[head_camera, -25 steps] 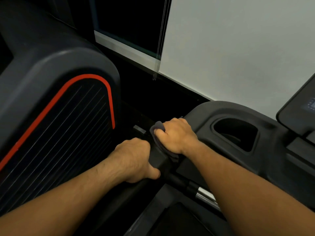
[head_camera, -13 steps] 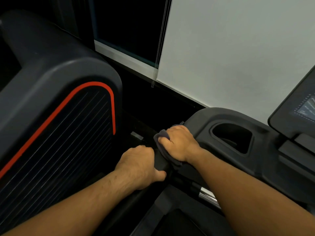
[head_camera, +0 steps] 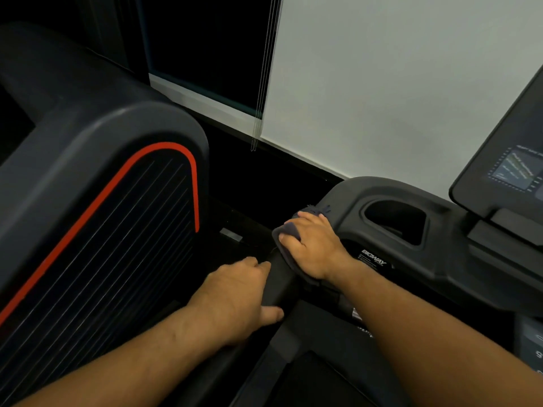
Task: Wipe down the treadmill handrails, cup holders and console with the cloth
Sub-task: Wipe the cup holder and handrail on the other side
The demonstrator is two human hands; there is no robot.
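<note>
Two bare forearms reach in from the bottom edge, one from each side. One left hand (head_camera: pixel 241 298) grips the dark handrail (head_camera: pixel 279 284), its fingers curled over the top and the thumb pressed against the near side. Just beyond it, one right hand (head_camera: pixel 314 248) lies palm down with its fingers closed over one dark grey cloth (head_camera: pixel 289 230), pressing it onto the handrail where the rail meets the treadmill's console housing; the cloth's frayed edge shows past the fingertips. One white label reading BIGWAY (head_camera: pixel 373 257) sits on the housing just right of that wrist. Farther on, one deep cup holder (head_camera: pixel 395 221) opens in the housing, and one angled console screen (head_camera: pixel 517 168) rises at the right edge. To the left stands one neighbouring machine (head_camera: pixel 97 201) with one red stripe. One white wall (head_camera: pixel 396 83) and one dark window (head_camera: pixel 205 45) close the view, with thin blind cords hanging between them.
</note>
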